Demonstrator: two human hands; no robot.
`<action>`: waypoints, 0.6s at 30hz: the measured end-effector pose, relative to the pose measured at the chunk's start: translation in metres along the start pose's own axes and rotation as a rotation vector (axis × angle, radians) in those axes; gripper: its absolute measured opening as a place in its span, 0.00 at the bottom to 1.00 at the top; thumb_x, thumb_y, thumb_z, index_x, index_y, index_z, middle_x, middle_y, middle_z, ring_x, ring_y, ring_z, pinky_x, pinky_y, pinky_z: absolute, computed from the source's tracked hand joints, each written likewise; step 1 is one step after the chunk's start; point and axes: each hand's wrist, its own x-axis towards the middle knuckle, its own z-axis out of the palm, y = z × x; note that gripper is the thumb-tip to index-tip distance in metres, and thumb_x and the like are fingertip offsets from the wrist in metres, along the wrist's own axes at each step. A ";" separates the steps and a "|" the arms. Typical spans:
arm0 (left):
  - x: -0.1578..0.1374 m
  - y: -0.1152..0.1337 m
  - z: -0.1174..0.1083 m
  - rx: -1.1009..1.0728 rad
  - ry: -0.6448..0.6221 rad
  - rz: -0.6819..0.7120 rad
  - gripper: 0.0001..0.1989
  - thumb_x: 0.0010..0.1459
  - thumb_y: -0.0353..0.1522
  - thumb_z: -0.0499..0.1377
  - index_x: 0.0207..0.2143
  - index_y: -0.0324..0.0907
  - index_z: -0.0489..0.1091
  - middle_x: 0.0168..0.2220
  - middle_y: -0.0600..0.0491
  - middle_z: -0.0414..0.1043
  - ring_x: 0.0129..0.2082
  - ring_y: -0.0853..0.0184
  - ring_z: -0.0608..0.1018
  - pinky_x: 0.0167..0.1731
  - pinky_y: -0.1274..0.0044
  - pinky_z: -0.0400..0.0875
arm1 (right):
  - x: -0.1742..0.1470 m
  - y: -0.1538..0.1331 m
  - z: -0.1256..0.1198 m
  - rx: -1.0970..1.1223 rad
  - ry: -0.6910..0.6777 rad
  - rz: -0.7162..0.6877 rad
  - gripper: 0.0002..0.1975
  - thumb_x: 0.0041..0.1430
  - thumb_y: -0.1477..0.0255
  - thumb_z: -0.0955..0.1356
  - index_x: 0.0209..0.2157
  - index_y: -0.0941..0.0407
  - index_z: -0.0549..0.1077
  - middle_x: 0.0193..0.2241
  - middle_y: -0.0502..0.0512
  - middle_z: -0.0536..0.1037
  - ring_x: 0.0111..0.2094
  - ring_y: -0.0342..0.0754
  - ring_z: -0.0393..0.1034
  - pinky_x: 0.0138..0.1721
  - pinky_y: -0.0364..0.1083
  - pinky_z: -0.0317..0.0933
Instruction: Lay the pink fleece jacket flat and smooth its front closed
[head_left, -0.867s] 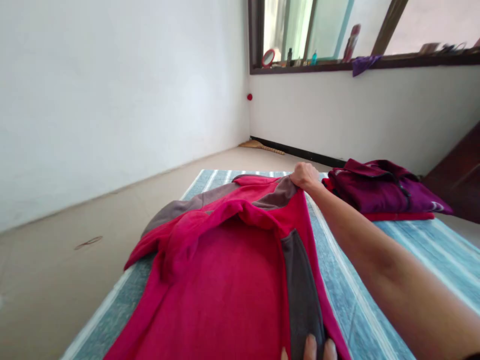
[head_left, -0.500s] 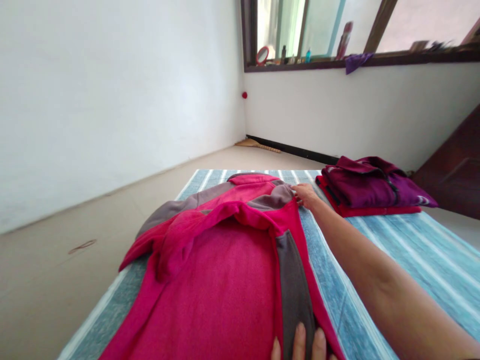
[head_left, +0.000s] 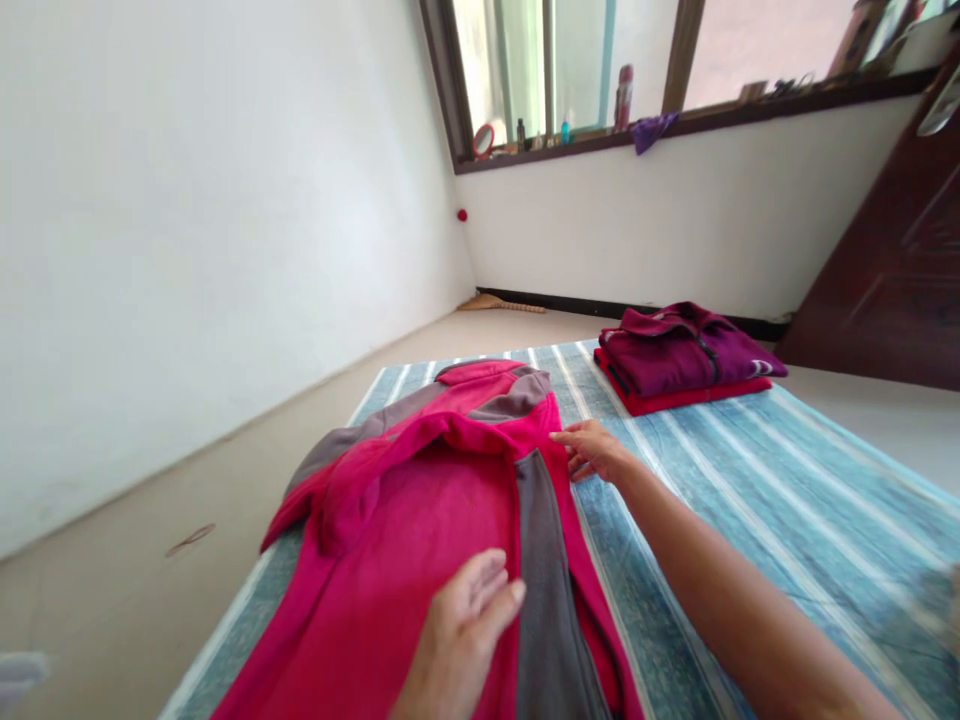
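Note:
A pink and grey jacket (head_left: pixel 420 530) lies spread on the striped bed sheet, with one sleeve folded across its upper part. My left hand (head_left: pixel 465 625) is over the lower body of the jacket, beside the grey side panel. Its fingers are loosely bent, the thumb stands apart, and nothing is in it. At the jacket's right edge, just below the shoulder, my right hand (head_left: pixel 592 450) has its fingertips against the fabric. Those fingers are slightly spread and do not grip the cloth.
Folded purple and red clothes (head_left: pixel 690 355) are stacked at the far right of the blue striped sheet (head_left: pixel 720 470). A broom (head_left: pixel 499 303) lies on the floor by the wall. Bottles and a round mirror (head_left: pixel 484 140) stand on the windowsill. A dark red door (head_left: pixel 892 260) is at right.
My right hand has come back from the jacket's shoulder along its right edge. My left hand has lifted off the grey panel and moved left and forward. The view has turned right.

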 end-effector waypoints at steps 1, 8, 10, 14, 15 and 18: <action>0.010 0.014 0.003 -0.053 0.044 -0.026 0.23 0.48 0.39 0.65 0.47 0.39 0.69 0.52 0.40 0.70 0.53 0.55 0.72 0.47 0.68 0.70 | -0.005 0.003 0.002 0.004 0.000 0.001 0.12 0.56 0.65 0.70 0.32 0.58 0.65 0.14 0.43 0.65 0.13 0.40 0.64 0.17 0.39 0.62; 0.088 0.049 0.034 -0.094 0.086 -0.207 0.11 0.42 0.33 0.67 0.24 0.40 0.66 0.20 0.55 0.71 0.24 0.65 0.75 0.28 0.75 0.67 | -0.023 0.018 0.010 -0.020 -0.047 -0.045 0.09 0.59 0.69 0.67 0.28 0.57 0.64 0.12 0.44 0.65 0.11 0.41 0.63 0.10 0.35 0.52; 0.099 0.046 0.039 -0.086 0.073 -0.230 0.12 0.40 0.34 0.68 0.23 0.40 0.67 0.18 0.55 0.70 0.20 0.65 0.73 0.24 0.76 0.66 | -0.024 0.021 0.011 -0.035 -0.053 -0.056 0.10 0.59 0.68 0.67 0.27 0.56 0.63 0.10 0.42 0.62 0.10 0.41 0.61 0.09 0.35 0.50; 0.110 0.041 0.043 -0.131 0.011 -0.219 0.08 0.40 0.30 0.68 0.22 0.39 0.71 0.18 0.53 0.73 0.19 0.65 0.74 0.22 0.77 0.67 | -0.023 0.025 0.012 -0.069 -0.087 -0.050 0.13 0.59 0.67 0.67 0.24 0.56 0.62 0.08 0.42 0.61 0.08 0.41 0.59 0.08 0.36 0.51; 0.111 0.040 0.043 -0.154 -0.001 -0.214 0.07 0.41 0.28 0.67 0.23 0.38 0.71 0.19 0.53 0.74 0.19 0.65 0.74 0.23 0.77 0.68 | -0.023 0.025 0.012 -0.073 -0.096 -0.043 0.14 0.59 0.67 0.67 0.24 0.56 0.61 0.07 0.43 0.61 0.07 0.41 0.58 0.08 0.37 0.51; 0.113 0.039 0.041 -0.230 -0.048 -0.220 0.06 0.42 0.26 0.65 0.27 0.37 0.72 0.21 0.52 0.76 0.20 0.65 0.76 0.26 0.75 0.72 | -0.023 0.024 0.011 -0.078 -0.116 -0.032 0.16 0.60 0.65 0.67 0.22 0.56 0.61 0.08 0.44 0.62 0.08 0.42 0.59 0.08 0.37 0.53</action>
